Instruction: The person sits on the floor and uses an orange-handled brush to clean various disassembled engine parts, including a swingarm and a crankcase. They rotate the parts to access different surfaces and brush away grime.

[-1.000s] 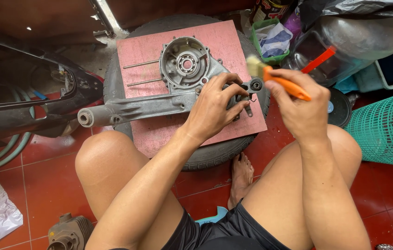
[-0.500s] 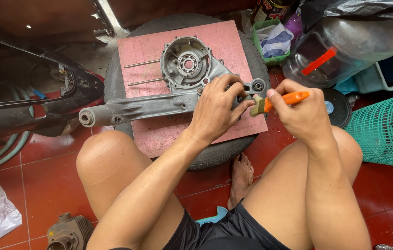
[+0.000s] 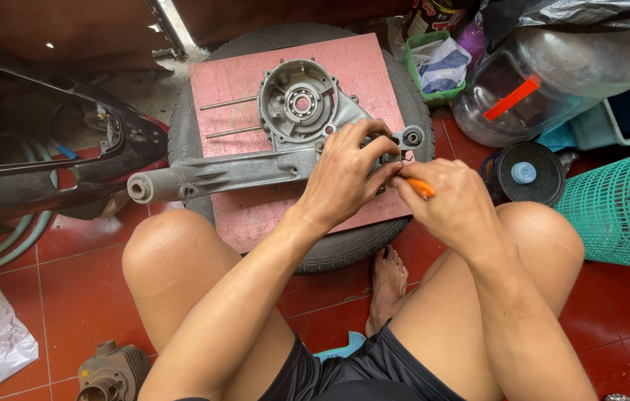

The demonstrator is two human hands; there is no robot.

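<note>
Engine casing [image 3: 255,167] lies on a pink board [image 3: 359,67], long axis left–right. Left hand [image 3: 348,174] clamps its right end; right hand [image 3: 452,204], just beside, pinches an orange-handled brush [image 3: 420,188] — tip pointing left, hidden.

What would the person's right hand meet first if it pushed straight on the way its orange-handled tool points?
Probably the left hand: the right hand aims its orange-handled tool up-left at those fingers, gripping the grey engine casing. Depth is unclear; the tip may already touch metal.

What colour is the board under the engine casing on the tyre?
Pink, a flat board beneath the grey metal engine casing, seen in the head view.
</note>
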